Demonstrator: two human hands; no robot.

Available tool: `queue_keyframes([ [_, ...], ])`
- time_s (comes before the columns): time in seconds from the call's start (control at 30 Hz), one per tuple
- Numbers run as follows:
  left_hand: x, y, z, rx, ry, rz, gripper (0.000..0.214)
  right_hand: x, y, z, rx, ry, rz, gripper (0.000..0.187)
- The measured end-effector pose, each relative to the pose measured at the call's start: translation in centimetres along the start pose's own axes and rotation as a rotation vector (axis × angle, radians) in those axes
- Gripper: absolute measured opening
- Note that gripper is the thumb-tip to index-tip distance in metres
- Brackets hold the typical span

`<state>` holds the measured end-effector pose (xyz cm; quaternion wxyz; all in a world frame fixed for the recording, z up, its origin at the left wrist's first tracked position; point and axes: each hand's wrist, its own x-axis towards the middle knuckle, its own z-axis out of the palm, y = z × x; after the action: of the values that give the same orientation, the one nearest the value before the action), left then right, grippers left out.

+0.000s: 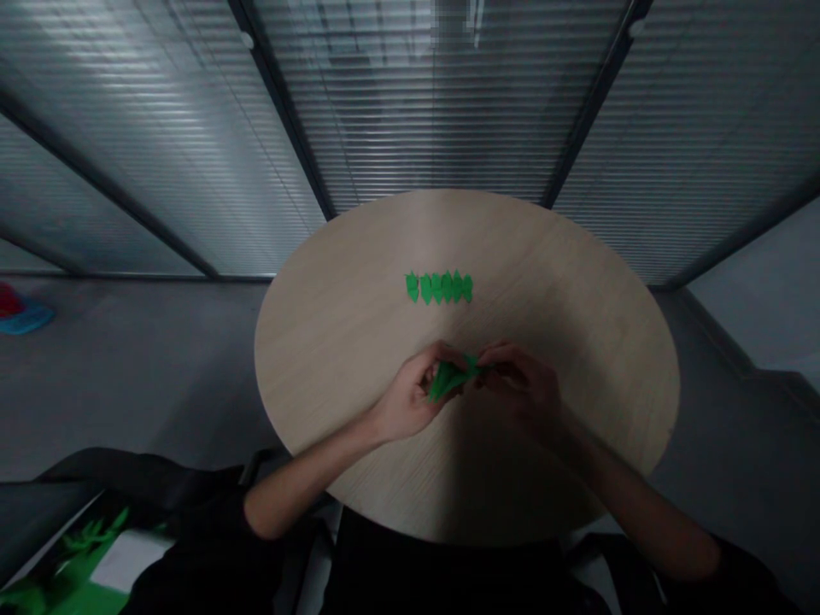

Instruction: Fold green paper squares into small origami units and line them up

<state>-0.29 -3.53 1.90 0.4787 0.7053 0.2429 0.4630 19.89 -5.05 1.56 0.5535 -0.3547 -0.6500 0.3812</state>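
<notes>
Over the near middle of the round table, my left hand (415,391) is closed around a green folded piece (447,379), which looks like paper or felt. Its wider end lies against my left palm and fingers. My right hand (522,380) pinches the narrow right end of the same piece, its fingertips close to those of my left hand. Farther back on the tabletop lies a short row of several small green leaf-shaped pieces (439,288), side by side and apart from both hands.
The round wooden table (333,282) stands close to glass panels with blinds (436,120). At the lower left, a container holds green material (83,581) and a white sheet (131,559). A red and blue object (26,316) rests on the grey floor at far left.
</notes>
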Motion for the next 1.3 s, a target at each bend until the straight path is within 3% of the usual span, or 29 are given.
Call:
queue_keyframes([
  [0.13,0.15,0.04,0.06,0.067,0.081,-0.045,0.019,0.17,-0.05,-0.05,-0.138,-0.031,-0.142,0.007],
  [0.3,0.16,-0.02,-0.15,0.079,0.099,-0.031,0.016,0.41,-0.26,-0.26,-0.254,-0.04,-0.234,0.007],
  [0.67,0.6,0.5,-0.4,0.098,0.099,0.084,0.007,0.33,-0.7,0.01,-0.218,-0.028,-0.168,0.006],
  [0.97,0.59,0.13,-0.69,0.213,0.157,0.148,0.011,0.21,-0.44,0.14,-0.328,0.02,-0.277,0.011],
  [1.3,0.63,0.13,-0.82,0.227,0.156,0.11,0.011,0.11,-0.51,0.07,-0.353,0.018,-0.314,0.014],
])
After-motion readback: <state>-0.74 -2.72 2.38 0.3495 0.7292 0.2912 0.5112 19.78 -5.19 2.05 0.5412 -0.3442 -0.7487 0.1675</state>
